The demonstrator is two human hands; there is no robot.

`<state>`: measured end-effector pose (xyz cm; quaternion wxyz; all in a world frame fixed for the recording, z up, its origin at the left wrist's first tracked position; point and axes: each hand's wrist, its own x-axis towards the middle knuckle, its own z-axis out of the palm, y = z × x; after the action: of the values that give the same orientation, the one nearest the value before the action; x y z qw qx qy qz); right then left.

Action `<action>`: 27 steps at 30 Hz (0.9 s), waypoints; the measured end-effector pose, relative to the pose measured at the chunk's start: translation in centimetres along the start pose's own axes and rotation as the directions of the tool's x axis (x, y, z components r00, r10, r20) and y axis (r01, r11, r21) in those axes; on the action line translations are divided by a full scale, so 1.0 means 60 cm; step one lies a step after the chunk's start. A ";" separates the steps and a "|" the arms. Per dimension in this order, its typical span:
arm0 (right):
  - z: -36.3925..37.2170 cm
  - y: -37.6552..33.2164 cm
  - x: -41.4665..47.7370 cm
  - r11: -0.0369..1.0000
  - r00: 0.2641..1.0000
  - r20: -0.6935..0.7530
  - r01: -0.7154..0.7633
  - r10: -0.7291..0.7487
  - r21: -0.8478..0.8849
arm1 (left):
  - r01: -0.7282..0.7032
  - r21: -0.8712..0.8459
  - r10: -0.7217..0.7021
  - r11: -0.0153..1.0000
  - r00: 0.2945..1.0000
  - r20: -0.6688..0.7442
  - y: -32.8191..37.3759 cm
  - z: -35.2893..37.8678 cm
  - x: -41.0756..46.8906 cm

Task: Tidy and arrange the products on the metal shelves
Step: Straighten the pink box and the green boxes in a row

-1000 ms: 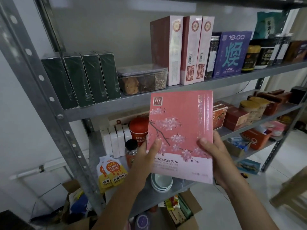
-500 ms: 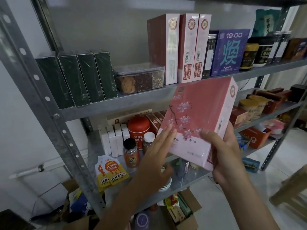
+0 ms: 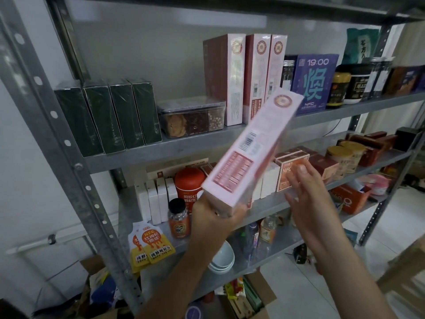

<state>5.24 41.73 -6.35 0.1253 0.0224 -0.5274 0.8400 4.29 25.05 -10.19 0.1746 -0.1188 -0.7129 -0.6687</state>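
From my feed I see the pink box (image 3: 250, 148) held in the air in front of the metal shelves (image 3: 207, 143), tilted so its upper end points up and to the right. Its narrow side, with the barcode and a printed table, faces the camera. The left hand (image 3: 216, 215) grips the box at its lower end, fingers curled around the bottom corner. The right hand (image 3: 303, 194) is off the box, just to its right, with the fingers straight and spread, holding nothing. It is somewhat blurred, and in my view it lies in front of an orange carton (image 3: 292, 171) on the middle shelf. The top of the held box overlaps the feet of three matching pink boxes (image 3: 255, 74) standing upright on the upper shelf, but I cannot tell whether it touches them. On that same shelf I make out four dark green boxes (image 3: 108, 116) at the left, then a clear snack container (image 3: 193, 118), and a purple box (image 3: 315, 81) to the right of the pink ones. A red tin (image 3: 189, 183) stands on the middle shelf, just left of the gripping hand.
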 end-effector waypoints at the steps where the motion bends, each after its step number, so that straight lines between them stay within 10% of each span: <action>1: -0.008 0.001 0.012 1.000 1.000 -0.017 -0.007 0.008 0.029 | 0.071 -0.093 -0.069 0.993 0.997 0.027 0.002 0.000 0.002; 7: -0.031 0.012 0.049 0.913 0.955 0.297 -0.141 0.022 0.384 | 0.339 -0.492 -0.212 0.802 0.931 0.297 0.031 0.012 -0.004; 10: -0.020 0.013 0.050 0.900 0.987 0.157 -0.031 -0.042 0.435 | 0.406 -0.577 -0.275 0.709 0.912 0.304 0.038 0.019 -0.002; 17: 0.012 -0.001 0.018 0.982 0.986 0.053 0.151 -0.157 0.111 | 0.473 -0.568 -0.466 0.674 0.868 0.170 0.031 0.007 0.030; 22: -0.013 -0.041 0.030 0.959 0.941 0.259 0.255 -0.218 -0.121 | 0.731 -0.529 -0.508 0.432 0.682 0.527 0.068 -0.033 0.043; 27: -0.040 -0.103 0.085 0.793 0.934 0.300 0.328 -0.192 -0.514 | 0.853 -0.329 -0.548 0.405 0.515 0.659 0.057 -0.049 0.040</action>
<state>1.98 47.36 -1.11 0.1790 0.1556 -0.7513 0.6159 3.76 22.22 -5.98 -0.3541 0.0021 -0.4464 -0.8217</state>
